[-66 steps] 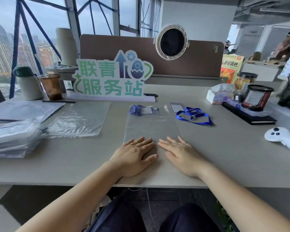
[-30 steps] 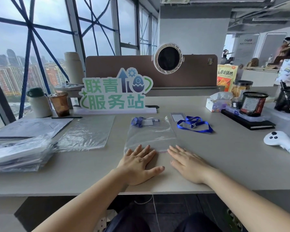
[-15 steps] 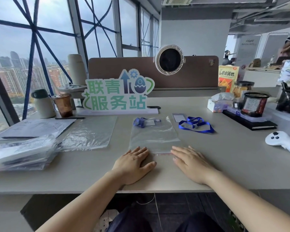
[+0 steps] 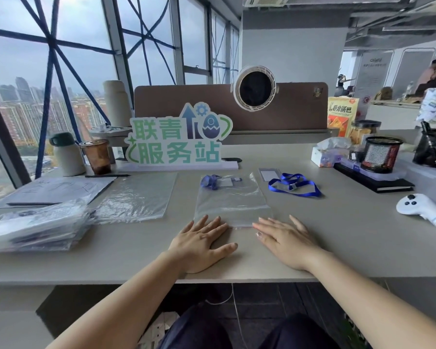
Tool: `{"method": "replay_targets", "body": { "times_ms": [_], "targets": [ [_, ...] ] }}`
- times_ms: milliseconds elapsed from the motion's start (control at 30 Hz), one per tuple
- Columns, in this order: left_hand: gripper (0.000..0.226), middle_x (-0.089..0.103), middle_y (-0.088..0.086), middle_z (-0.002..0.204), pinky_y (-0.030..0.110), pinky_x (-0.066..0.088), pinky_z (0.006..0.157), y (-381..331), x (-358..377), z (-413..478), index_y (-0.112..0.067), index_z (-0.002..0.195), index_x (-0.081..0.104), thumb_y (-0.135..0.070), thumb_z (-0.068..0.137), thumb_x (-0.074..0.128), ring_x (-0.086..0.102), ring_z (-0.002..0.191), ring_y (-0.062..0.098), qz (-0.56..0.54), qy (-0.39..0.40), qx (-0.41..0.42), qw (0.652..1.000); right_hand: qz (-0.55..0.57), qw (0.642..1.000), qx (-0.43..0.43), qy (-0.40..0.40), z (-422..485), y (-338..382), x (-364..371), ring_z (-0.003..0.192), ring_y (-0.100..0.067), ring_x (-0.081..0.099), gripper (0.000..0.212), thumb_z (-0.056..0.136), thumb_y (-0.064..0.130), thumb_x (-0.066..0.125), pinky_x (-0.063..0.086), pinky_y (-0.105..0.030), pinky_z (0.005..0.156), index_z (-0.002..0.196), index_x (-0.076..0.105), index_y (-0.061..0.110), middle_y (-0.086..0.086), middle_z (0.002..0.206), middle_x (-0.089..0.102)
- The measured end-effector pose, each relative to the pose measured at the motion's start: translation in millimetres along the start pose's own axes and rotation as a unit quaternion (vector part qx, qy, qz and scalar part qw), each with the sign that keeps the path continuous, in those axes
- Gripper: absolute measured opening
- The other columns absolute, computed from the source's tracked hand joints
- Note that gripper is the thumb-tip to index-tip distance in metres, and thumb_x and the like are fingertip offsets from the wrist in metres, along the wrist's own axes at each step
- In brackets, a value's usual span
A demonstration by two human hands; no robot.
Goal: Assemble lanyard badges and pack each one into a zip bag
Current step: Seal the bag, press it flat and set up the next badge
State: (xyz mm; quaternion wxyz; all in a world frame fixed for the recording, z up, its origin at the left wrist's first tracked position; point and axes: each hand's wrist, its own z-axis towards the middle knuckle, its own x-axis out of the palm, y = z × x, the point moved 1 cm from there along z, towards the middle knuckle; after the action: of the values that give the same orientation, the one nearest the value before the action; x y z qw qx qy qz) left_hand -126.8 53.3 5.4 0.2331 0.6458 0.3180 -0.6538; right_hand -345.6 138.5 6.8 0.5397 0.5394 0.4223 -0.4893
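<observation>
At the bottom of the frame, two bare forearms reach up onto a grey desk [image 4: 350, 235]. Left hand [image 4: 199, 244] and right hand [image 4: 285, 241] lie palm-down near the desk's front edge, fingers straight and spread, grasping nothing. The fingertips of both hands meet the near edge of a clear zip bag [image 4: 232, 200], the left at its lower left corner, the right at its lower right corner. This bag lies flat at frame centre. At its far end sit a bunched blue lanyard and a small white badge [image 4: 212, 181]; whether they are fully inside cannot be told.

Just right of the bag's far end lie a loose blue lanyard [image 4: 293, 187] and, beside it, a clear card holder [image 4: 269, 175], apart from the bag. Left of centre, an empty flat bag [image 4: 136, 197] rests beside a stack of bags [image 4: 35, 227] at the left edge. A white controller [image 4: 418, 206] lies at the right edge.

Farther back: a paper sheet [image 4: 56, 190], a flask [image 4: 66, 154] and a drink cup [image 4: 97, 156] at left; a green-lettered sign [image 4: 176, 139] at centre; a tissue box [image 4: 330, 153] and a mesh pen cup [image 4: 381, 153] at right. A round fan [image 4: 254, 88] is mounted on the brown partition behind.
</observation>
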Motion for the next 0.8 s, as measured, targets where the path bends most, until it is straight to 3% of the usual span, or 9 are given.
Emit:
{"method": "replay_targets", "body": {
  "times_ms": [167,300,433,600,800],
  "targets": [
    [0.08,-0.002,-0.018,0.157,0.033,-0.002,0.12,1,1,-2,-0.037,0.149,0.013,-0.079,0.082,0.012,-0.009,0.144,0.003,-0.006,-0.022,0.003,1.0,0.015,1.0,0.003,0.002,-2,2,0,0.142,0.003,0.01,0.046,0.098,0.052,0.018,-0.009,-0.038,0.117,0.143,0.025,0.044,0.021,0.155,0.016],
    [0.067,0.017,-0.018,0.155,0.033,0.006,0.119,3,0,-7,-0.036,0.146,0.028,-0.07,0.089,0.018,0.008,0.145,0.006,0.002,-0.085,-0.043,0.995,0.012,0.999,0.02,-0.034,-7,2,1,0.14,0.005,0.017,0.048,0.098,0.052,0.017,-0.01,-0.038,0.117,0.142,0.031,0.04,0.02,0.153,0.024],
    [0.067,0.02,-0.013,0.155,0.03,0.008,0.118,4,1,-11,-0.03,0.146,0.031,-0.066,0.091,0.021,0.013,0.145,0.007,-0.016,-0.101,-0.062,0.993,-0.007,0.997,0.043,-0.064,-8,2,-1,0.139,0.001,0.025,0.049,0.098,0.05,0.019,-0.008,-0.037,0.118,0.141,0.037,0.032,0.016,0.151,0.032],
    [0.063,0.007,-0.015,0.157,0.03,-0.002,0.119,3,0,-6,-0.032,0.15,0.017,-0.062,0.094,0.023,0.0,0.145,0.005,-0.015,-0.09,0.003,0.996,0.01,0.997,-0.005,-0.071,4,12,-1,0.143,-0.001,0.007,0.046,0.101,0.042,0.023,-0.008,-0.034,0.116,0.146,0.025,0.034,0.018,0.155,0.017],
    [0.055,0.01,-0.017,0.157,0.033,0.003,0.12,3,3,-1,-0.037,0.149,0.013,-0.055,0.097,0.014,0.002,0.145,0.006,-0.032,-0.032,0.032,0.998,0.022,0.996,-0.079,0.018,22,49,11,0.143,0.0,0.004,0.047,0.101,0.043,0.016,-0.01,-0.038,0.117,0.147,0.019,0.037,0.024,0.154,0.014]
  ]
}}
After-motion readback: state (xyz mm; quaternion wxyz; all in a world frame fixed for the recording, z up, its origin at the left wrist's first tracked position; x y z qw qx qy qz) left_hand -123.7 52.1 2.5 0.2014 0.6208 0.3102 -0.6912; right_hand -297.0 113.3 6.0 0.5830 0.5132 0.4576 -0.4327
